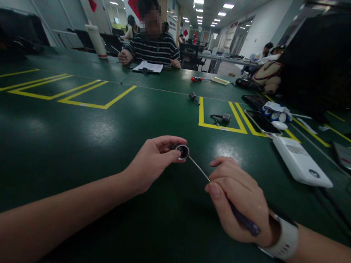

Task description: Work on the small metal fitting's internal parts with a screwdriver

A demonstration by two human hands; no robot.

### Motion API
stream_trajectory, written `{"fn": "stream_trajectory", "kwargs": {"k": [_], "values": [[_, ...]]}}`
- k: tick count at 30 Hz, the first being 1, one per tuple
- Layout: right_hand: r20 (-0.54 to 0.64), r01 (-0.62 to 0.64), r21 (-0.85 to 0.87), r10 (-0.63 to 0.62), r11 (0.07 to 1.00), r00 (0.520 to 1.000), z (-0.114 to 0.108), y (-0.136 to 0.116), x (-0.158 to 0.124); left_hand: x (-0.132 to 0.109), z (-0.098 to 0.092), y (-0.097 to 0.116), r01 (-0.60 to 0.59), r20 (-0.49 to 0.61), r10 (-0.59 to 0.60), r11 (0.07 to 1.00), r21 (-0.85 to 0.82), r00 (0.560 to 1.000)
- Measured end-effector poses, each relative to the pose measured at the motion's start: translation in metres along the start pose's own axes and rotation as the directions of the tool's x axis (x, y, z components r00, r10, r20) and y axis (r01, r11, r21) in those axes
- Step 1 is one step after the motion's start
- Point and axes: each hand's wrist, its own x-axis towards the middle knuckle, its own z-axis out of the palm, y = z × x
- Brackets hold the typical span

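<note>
My left hand (155, 161) is closed around a small round metal hole saw (183, 151), its hollow end facing me and its inside dark. My right hand (238, 195) grips a screwdriver (199, 169) with a thin shaft and a dark handle. The shaft's tip meets the side of the hole saw's rim; whether it sits in a screw there is too small to tell. Farther off on the green table (103, 132), a second hole saw (222, 117) lies inside a yellow-taped box, with a third hole saw (193, 98) just outside its corner.
On the right lie a white power bank (302, 160), a phone (262, 122) and white-blue gloves (276, 111). A red-handled screwdriver (198, 79) lies farther back. Across the table sits a person (154, 49) with a clipboard (148, 67); a white bottle (96, 41) stands nearby.
</note>
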Motion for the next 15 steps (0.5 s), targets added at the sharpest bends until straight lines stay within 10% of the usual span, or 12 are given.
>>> {"fn": "stream_trajectory", "kwargs": {"k": [15], "values": [[0.041, -0.022, -0.024, 0.023, 0.999, 0.999, 0.0094, 0.0003, 0.0016, -0.0077, 0.0024, -0.0018, -0.087, 0.058, 0.081, 0.992, 0.096, 0.995]]}}
